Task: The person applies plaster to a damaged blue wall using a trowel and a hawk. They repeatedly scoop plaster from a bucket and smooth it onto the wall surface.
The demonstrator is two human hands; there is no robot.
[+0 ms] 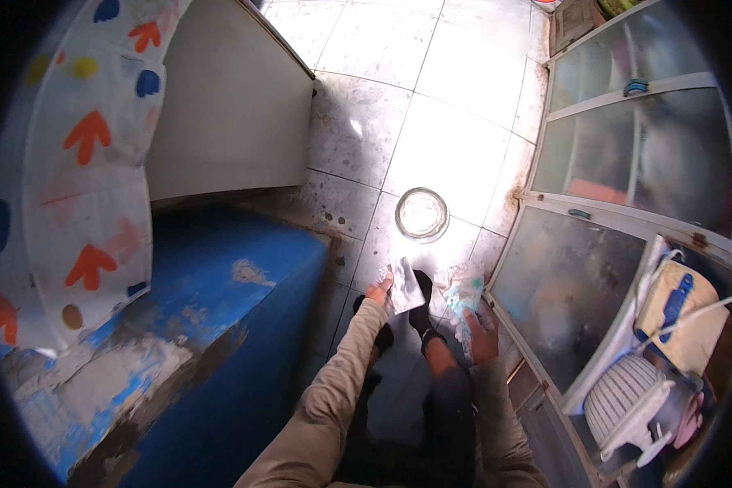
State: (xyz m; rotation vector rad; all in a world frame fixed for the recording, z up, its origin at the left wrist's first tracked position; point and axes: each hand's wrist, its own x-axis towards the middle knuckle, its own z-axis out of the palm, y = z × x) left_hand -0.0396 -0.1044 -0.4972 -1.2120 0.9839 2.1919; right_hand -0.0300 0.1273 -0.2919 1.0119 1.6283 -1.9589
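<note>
Low in front of me, my left hand (pixel 379 289) grips the near edge of a thin, flat, rectangular grey-white plate (pixel 407 286). Its surface looks smeared, and its exact kind is unclear. To the right, my right hand (pixel 481 332) closes around the narrow lower end of a wedge-shaped pale piece with teal patches (pixel 461 286). This piece widens away from the hand; whether it is a coated blade or a plastic packet I cannot tell. The two held things are apart. Beyond them a round, shallow dish with a shiny rim (pixel 422 215) rests on the tiled floor.
A blue ledge (pixel 244 252) with rough grey patches (pixel 138 382) runs along my left, below a patterned cloth (pixel 89 187) and a pale panel (pixel 228 106). Glass-fronted cabinets (pixel 573 285) line the right, near a striped rounded object (pixel 626 398). Sunlight glares on the tiles (pixel 455 122).
</note>
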